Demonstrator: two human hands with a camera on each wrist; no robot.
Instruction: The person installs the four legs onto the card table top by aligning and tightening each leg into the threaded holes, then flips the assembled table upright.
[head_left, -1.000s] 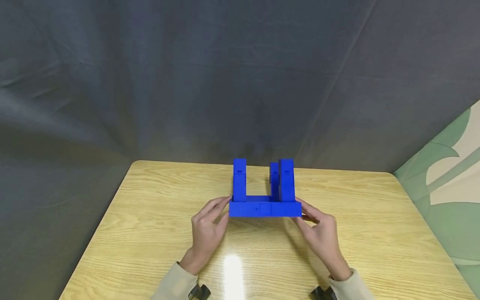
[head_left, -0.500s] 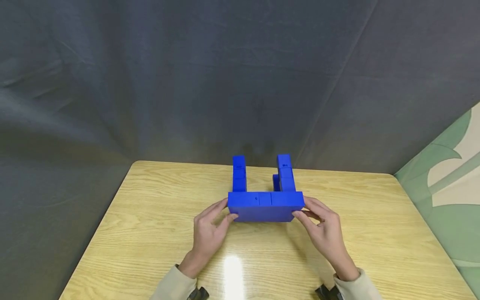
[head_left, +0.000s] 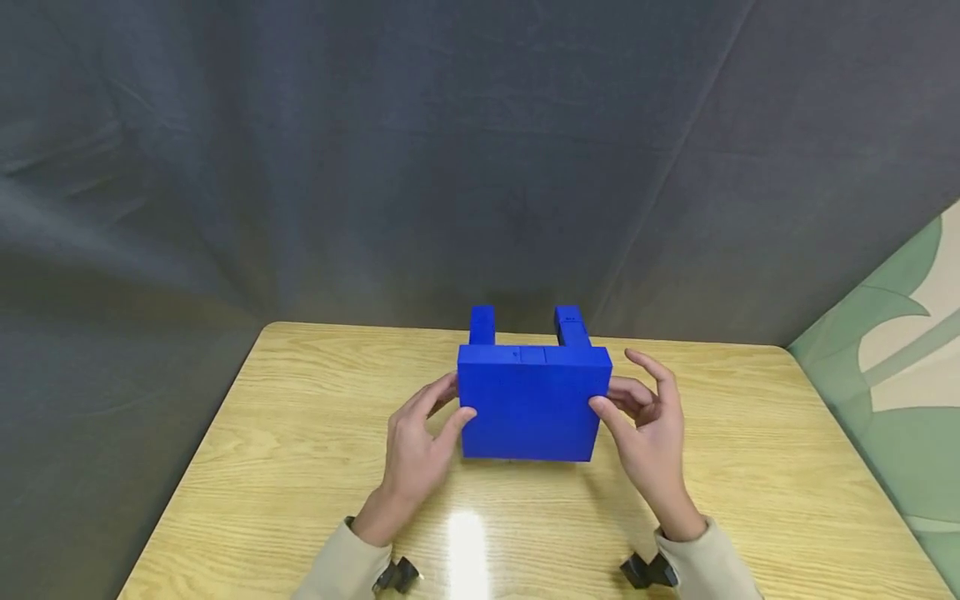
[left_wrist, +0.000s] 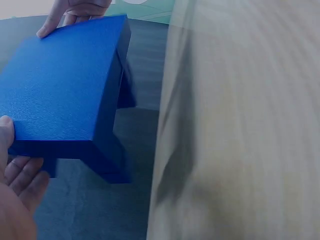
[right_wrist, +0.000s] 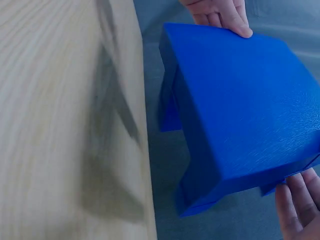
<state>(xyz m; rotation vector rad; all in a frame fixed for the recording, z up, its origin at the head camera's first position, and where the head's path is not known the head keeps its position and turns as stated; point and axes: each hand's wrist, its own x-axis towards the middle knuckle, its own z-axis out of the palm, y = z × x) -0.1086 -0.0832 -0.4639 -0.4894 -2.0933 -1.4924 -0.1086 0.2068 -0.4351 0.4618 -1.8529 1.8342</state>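
Note:
A small blue stool (head_left: 528,408) is held over the table, its flat seat turned toward the head camera and its legs pointing away to the back. My left hand (head_left: 414,454) grips the seat's left side, thumb on the flat face and fingers behind the edge. On the opposite side, my right hand (head_left: 656,433) pinches the seat with its thumb in front; its index finger sticks up off the stool. Both wrist views show the smooth seat (left_wrist: 55,85) with short legs under it. Part of the legs is hidden behind the seat.
The wooden table (head_left: 285,467) reaches back to a dark grey curtain (head_left: 450,167). At the right hangs a green and cream leaf-patterned surface (head_left: 900,367). A bright light reflection lies on the table between the forearms.
The stool has tipped so that its seat, at first seen edge-on with the legs up, faces the head camera. The right index finger has lifted off it.

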